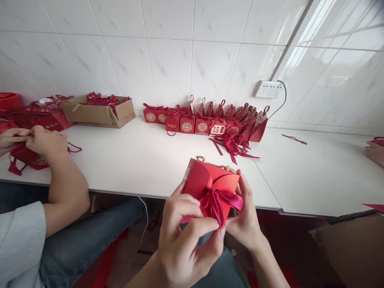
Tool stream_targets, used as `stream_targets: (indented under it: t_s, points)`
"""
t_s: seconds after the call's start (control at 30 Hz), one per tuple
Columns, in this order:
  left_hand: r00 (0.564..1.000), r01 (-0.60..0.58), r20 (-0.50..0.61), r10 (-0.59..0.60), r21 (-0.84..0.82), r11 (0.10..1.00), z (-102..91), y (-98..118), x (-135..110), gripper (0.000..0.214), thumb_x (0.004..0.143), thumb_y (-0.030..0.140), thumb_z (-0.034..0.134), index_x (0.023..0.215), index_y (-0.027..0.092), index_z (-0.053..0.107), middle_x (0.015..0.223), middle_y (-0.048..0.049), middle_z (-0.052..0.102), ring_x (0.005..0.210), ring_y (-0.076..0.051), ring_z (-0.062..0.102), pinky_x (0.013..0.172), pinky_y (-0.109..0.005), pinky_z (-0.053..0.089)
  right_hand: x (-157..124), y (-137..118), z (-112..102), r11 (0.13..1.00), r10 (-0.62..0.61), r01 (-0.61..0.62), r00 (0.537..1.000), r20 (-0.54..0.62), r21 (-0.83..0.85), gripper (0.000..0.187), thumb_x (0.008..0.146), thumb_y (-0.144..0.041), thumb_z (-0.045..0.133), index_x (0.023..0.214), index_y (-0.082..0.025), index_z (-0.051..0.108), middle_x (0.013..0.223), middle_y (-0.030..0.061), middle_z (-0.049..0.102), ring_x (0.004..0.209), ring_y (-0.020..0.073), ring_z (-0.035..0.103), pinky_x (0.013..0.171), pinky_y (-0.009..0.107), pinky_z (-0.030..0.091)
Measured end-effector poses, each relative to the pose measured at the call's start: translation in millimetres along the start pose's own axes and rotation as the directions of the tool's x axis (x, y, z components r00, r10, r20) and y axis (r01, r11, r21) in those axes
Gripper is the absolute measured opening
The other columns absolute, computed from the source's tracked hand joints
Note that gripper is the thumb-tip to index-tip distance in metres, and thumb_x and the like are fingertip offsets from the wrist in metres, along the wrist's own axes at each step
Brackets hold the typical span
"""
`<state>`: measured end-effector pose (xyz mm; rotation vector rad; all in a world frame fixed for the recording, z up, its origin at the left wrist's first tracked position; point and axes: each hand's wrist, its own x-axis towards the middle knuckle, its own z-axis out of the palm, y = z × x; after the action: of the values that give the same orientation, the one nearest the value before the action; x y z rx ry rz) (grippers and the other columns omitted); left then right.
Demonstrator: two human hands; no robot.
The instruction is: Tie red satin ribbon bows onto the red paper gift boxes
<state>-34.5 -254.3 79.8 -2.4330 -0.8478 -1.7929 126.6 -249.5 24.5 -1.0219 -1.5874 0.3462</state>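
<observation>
A red gift box (195,180) with curved, overlapping flaps is held tilted in front of me, just past the table's front edge. A beaded gold cord (213,163) runs along its far side. Across the flaps lies a crimson satin ribbon (222,199) tied in a bow. My left hand (186,236) pinches the hanging ribbon between thumb and forefinger. From the right, my right hand (247,220) grips the box, with some of its fingers hidden behind it.
Finished red boxes (202,125) stand in rows by the wall, with loose ribbons (232,146) before them. At left, an open cardboard box (99,114) holds ribbons, and a co-worker's hands (45,142) handle a red box. Another person's hand (375,154) shows at right.
</observation>
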Motion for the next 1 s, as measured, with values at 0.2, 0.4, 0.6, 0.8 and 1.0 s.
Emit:
stream_targets:
  t_s: [0.2,0.4,0.6,0.8,1.0]
  points:
    - [1.0,0.005,-0.015,-0.004,0.012,1.0,0.1,0.4,-0.3,0.008,0.076,0.011,0.06,0.077,0.019,0.057,0.076,-0.0011,0.046,0.077,-0.015,0.054,0.078,-0.037,0.054,-0.5,-1.1,0.3,1.0,-0.008,0.008,1.0,-0.006,-0.016,0.103,0.067,-0.038,0.078,0.145,-0.038,0.011,0.145,0.0132,0.031,0.131,0.0334,0.037,0.093,0.053,0.048]
    - [1.0,-0.01,-0.011,0.01,0.024,1.0,-1.1,0.3,-0.4,0.007,0.075,0.012,0.06,0.075,0.019,0.058,0.076,-0.0011,0.046,0.077,-0.015,0.054,0.084,-0.042,0.053,0.2,-3.6,1.2,1.0,-0.009,0.009,1.0,-0.008,0.021,0.104,0.067,-0.033,0.079,0.145,-0.037,0.011,0.144,0.0127,0.032,0.131,0.032,0.038,0.092,0.05,0.05]
    - [1.0,-0.025,-0.004,0.025,0.005,1.0,-1.0,0.8,0.8,0.01,0.073,0.01,0.062,0.075,0.019,0.058,0.074,0.0,0.047,0.076,-0.015,0.059,0.091,-0.042,0.053,-1.0,-4.6,0.0,0.999,0.008,-0.008,1.0,-0.009,0.032,0.103,0.067,-0.032,0.079,0.145,-0.039,0.011,0.146,0.0123,0.03,0.131,0.0324,0.038,0.091,0.05,0.051]
    - [1.0,-0.006,0.003,0.006,0.018,1.0,0.1,3.3,-1.7,0.01,0.073,0.01,0.062,0.075,0.019,0.058,0.072,0.001,0.049,0.066,-0.012,0.06,0.097,-0.049,0.049,-2.8,-3.0,-0.9,1.0,-0.021,0.02,1.0,-0.02,-0.014,0.103,0.067,-0.033,0.078,0.145,-0.036,0.011,0.144,0.0134,0.032,0.131,0.0337,0.037,0.092,0.052,0.05]
    - [0.996,-0.085,0.027,0.083,0.124,0.989,0.6,3.8,-5.8,0.011,0.073,0.011,0.064,0.078,0.019,0.059,0.07,0.0016,0.055,0.062,-0.011,0.063,0.096,-0.05,0.05,-4.2,-4.0,-1.9,0.998,-0.016,0.014,0.999,-0.048,-0.06,0.099,0.07,-0.035,0.076,0.146,-0.035,0.012,0.143,0.0134,0.034,0.126,0.0336,0.043,0.085,0.048,0.054]
